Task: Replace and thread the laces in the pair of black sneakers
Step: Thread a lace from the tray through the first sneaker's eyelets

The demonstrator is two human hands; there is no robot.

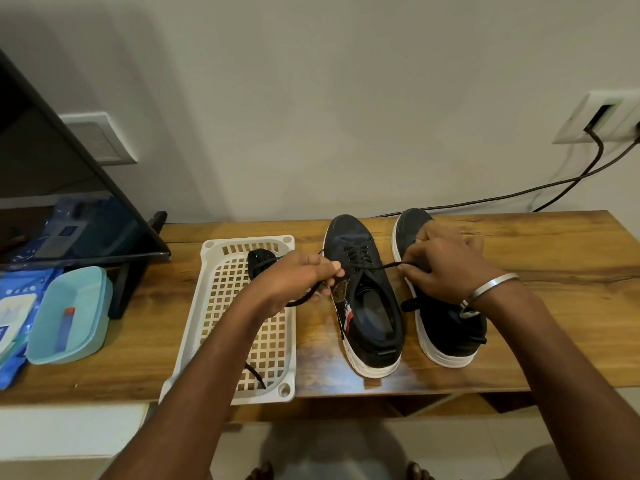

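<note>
Both ends of one black lace (372, 268) are pinched, by left hand (298, 278) and right hand (446, 268), and pulled apart over the left sneaker (363, 296) on the bench (554, 258), probably so its crossings are tightened evenly.

No text, brand name or number can be read. A round emblem and a red, white and blue patch are seen on the side of the left sneaker (363, 296), right of centre, but no lettering can be made out. White print on the blue packet (12, 327) at the lower left is too blurred to be read.
</note>
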